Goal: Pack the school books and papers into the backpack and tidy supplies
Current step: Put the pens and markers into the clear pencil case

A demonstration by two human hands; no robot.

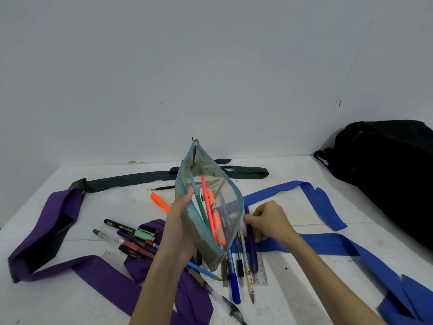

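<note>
Item 1, lower centre of frame: left hand (181,214), fingers curled round the left edge of a clear pencil pouch (208,207) with blue trim. The pouch is held tilted with its zipped mouth gaping toward the camera, apparently so that pens can be dropped straight in. Inside it: an orange highlighter (216,216), a pink pen and a green pen.

Item 2, right of the pouch: right hand (267,221), fingers pinching at a cluster of pens (241,261) that lies on the white table (304,277) just under the pouch. It seems to be gathering them for loading; exactly which pen it has hold of cannot be told.

Item 3, lower centre: a clear ruler (262,273) beside that cluster, and a clear-barrelled pen nearer the bottom edge.

Item 4, lower left: a second heap of markers (131,235), partly on a purple fabric band (98,270). Not yet packed.

Item 5, mid-left: a loose orange highlighter cap or marker (160,202) and a pencil (162,188) beyond it.

Item 6, right half: a blue fabric band (328,242) looped across the table.

Item 7, far centre: a dark green band (131,179) along the table's rear edge.

Item 8, upper right of the table: the black backpack (386,170), slumped against the wall, well apart from both hands. No books or papers are visible.
</note>
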